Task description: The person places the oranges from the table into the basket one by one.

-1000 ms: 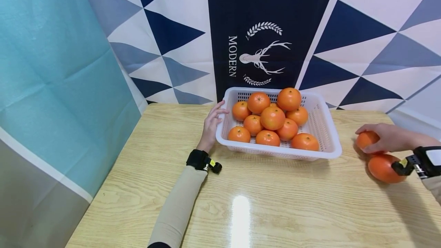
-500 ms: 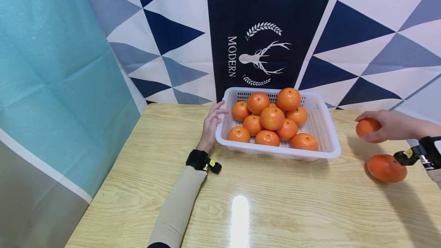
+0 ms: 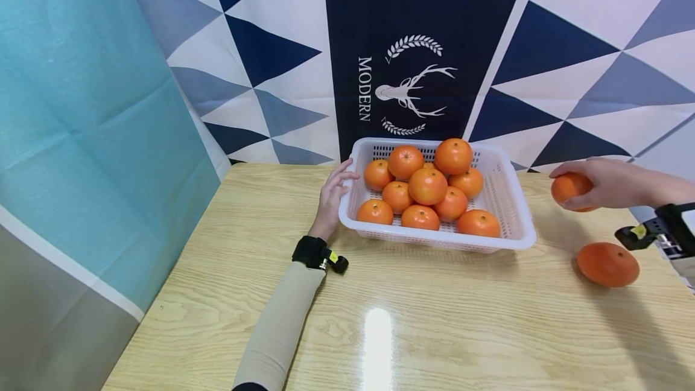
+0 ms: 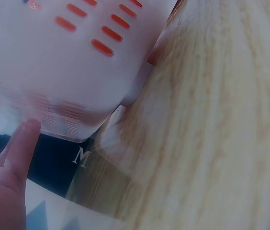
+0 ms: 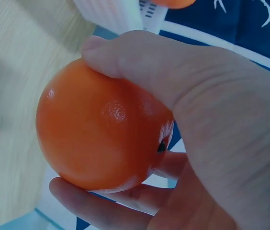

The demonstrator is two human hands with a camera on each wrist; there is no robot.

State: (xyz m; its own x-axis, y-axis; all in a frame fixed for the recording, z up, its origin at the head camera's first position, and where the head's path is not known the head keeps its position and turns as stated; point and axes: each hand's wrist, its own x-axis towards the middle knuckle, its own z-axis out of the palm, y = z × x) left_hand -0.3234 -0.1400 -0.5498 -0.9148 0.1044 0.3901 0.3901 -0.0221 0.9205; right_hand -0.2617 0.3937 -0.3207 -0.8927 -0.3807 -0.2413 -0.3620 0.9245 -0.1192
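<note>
In the head view, my right hand (image 3: 608, 183) grips an orange (image 3: 570, 189) above the table at the right. The right wrist view shows the thumb over this orange (image 5: 96, 129) and the fingers beneath it. A second, larger-looking orange fruit (image 3: 608, 265) lies on the table below that hand. My left hand (image 3: 329, 201) rests at the left rim of a white plastic basket (image 3: 519, 199), its fingers extended. The left wrist view has a fingertip against the wall of the basket (image 4: 68, 62). Several oranges (image 3: 428, 186) are heaped inside, mostly left and centre.
The wooden table (image 3: 461, 318) has a bright light reflection near the front. A patterned cloth (image 3: 288, 107) hangs right behind the basket, and a teal curtain (image 3: 98, 107) borders the left side.
My right hand has lifted the orange off the table, up from beside the larger fruit and slightly left. The left hand and basket stay in place.
</note>
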